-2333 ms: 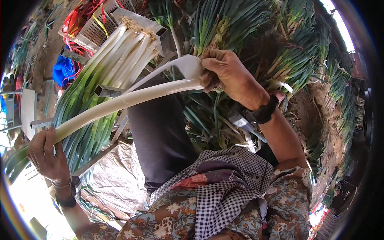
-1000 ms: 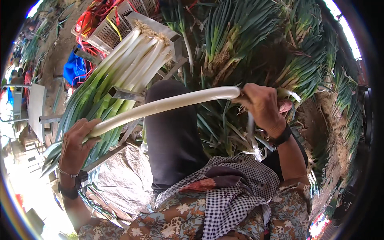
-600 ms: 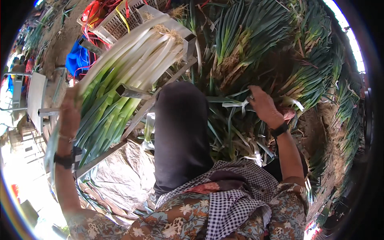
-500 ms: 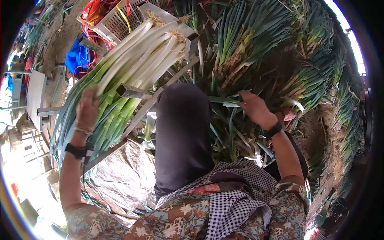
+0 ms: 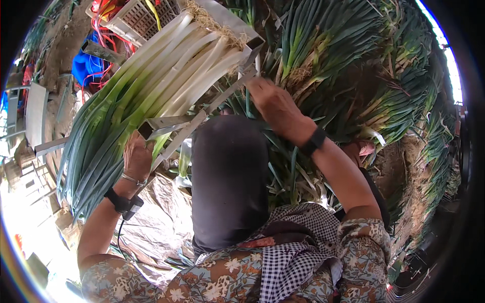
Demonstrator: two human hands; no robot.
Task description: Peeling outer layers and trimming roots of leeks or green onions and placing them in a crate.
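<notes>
A thick bundle of leeks (image 5: 151, 76) lies slantwise in a metal frame (image 5: 222, 96), its white, rooted ends at the top and its green leaves hanging to the lower left. My left hand (image 5: 137, 159) is at the near edge of the leaves, beside a square metal post (image 5: 156, 126); its fingers curl in against them and are partly hidden. Just right of the frame's upper corner is my right hand (image 5: 278, 106), fingers drawn together. A pale stalk (image 5: 258, 61) shows just beyond its fingertips; whether the fingers hold it is unclear.
My dark-clad knee (image 5: 230, 171) rises in the middle. Piles of leeks (image 5: 323, 40) cover the ground at right. A plastic crate (image 5: 144, 22) with red strings stands at the top left, a blue cloth (image 5: 90, 63) below it. Crumpled sheeting (image 5: 156, 212) lies near my left forearm.
My right hand has moved up and left, from a green leaf beside my knee to the frame's corner. My left hand has slid right and down to the bundle's near edge.
</notes>
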